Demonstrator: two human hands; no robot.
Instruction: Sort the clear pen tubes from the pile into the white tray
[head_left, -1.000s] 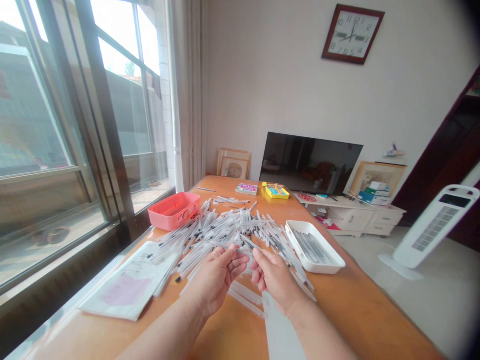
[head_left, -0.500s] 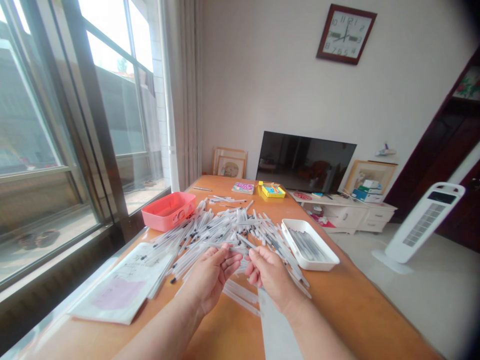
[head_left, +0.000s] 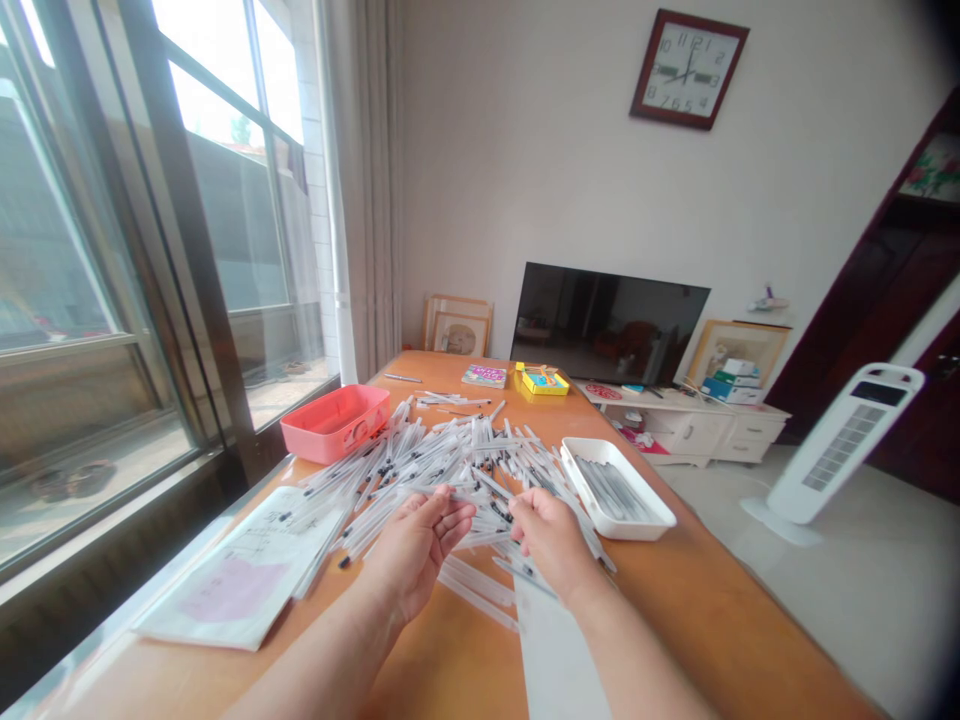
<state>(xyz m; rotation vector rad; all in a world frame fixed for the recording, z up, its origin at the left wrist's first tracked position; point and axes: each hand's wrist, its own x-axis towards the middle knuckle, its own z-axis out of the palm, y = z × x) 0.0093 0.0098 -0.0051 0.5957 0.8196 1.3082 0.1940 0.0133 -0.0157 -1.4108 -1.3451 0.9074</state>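
Note:
A big heap of clear plastic pens (head_left: pixel 450 460) with black tips covers the middle of the orange wooden table (head_left: pixel 712 620). My left hand (head_left: pixel 416 545) is at the heap's near edge, palm turned inward, its fingers curled round a clear pen at the fingertips. My right hand (head_left: pixel 551 535) is a hand's width to the right, back toward me. Its fingers are bent down into the pens, and what they hold is hidden. A white tray (head_left: pixel 645 520) with several pens in it lies just right of my right hand.
A pink plastic box (head_left: pixel 334 422) stands at the heap's left. A printed paper sheet (head_left: pixel 240 580) lies near left, by the window. A white paper strip (head_left: pixel 551 660) lies between my forearms. Small books and a yellow box (head_left: pixel 541 380) sit at the far end.
My hands, which pinched one pen together between them, have drawn apart. My right hand has moved forward and right onto the heap, while my left hand stays with the pen.

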